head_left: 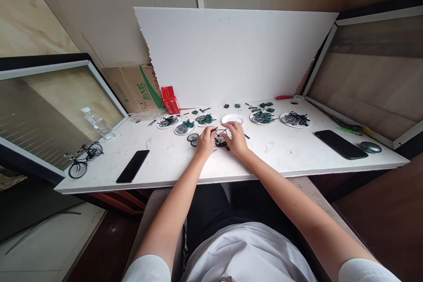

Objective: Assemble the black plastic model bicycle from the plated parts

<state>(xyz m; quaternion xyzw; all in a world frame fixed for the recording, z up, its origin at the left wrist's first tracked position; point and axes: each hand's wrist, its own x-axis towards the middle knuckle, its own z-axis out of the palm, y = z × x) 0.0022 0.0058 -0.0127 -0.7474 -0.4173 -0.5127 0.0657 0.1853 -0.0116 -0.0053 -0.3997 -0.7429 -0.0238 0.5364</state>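
Note:
At the middle of the white table, my left hand (206, 139) is closed, its fingertips pinching the left end of a small black model bicycle frame (223, 131). From the other side my right hand (235, 137) grips the same frame between thumb and fingers; the fingers partly cover it. Small black wheels (192, 137) lie against the left of my left hand. More dark parts sit under and between the hands, too small to tell apart. Just beyond my right hand is a white paper plate (233, 118).
Plates of black and green parts stand behind: grey-black (168, 122), green (205, 119), and black at right (295, 119). A finished model bicycle (84, 158), bottle (98, 123) and phone (133, 166) are left. Another phone (341, 144) and a mouse (370, 146) lie right.

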